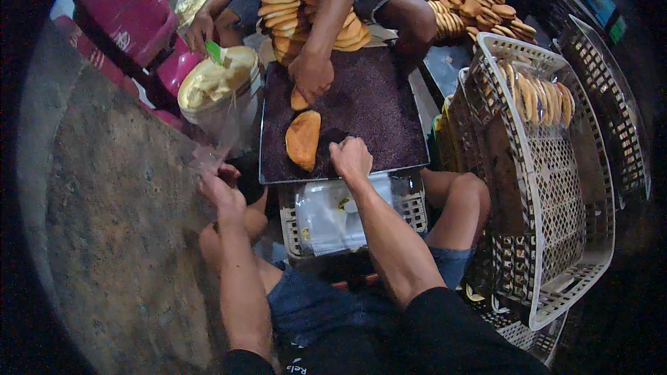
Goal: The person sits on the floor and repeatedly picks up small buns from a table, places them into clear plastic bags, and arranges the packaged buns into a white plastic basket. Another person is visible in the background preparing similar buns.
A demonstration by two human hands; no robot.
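Note:
My left hand (pixel 221 187) holds a clear plastic bag (pixel 213 153) left of the dark tray (pixel 375 109). Fingers curled, my right hand (pixel 352 157) is over the tray's near edge; whether anything is inside it cannot be seen. Just left of it on the tray lies a folded round bread (pixel 303 140). Beyond that, a co-worker's hand (pixel 311 75) is over a second, smaller-looking piece of bread (pixel 298 99). The co-worker's other hand (pixel 200 34) is at a green-handled tool (pixel 214 52) in a tub of pale cream (pixel 208 86).
Stacked flat breads (pixel 281 5) stand at the tray's far edge, with more piled behind (pixel 469 8). A pack of clear bags (pixel 333 219) lies in a basket below the tray. At right, a white plastic crate (pixel 536 177) holds bagged breads (pixel 542 99). Pink gas cylinders (pixel 127 5) stand at left.

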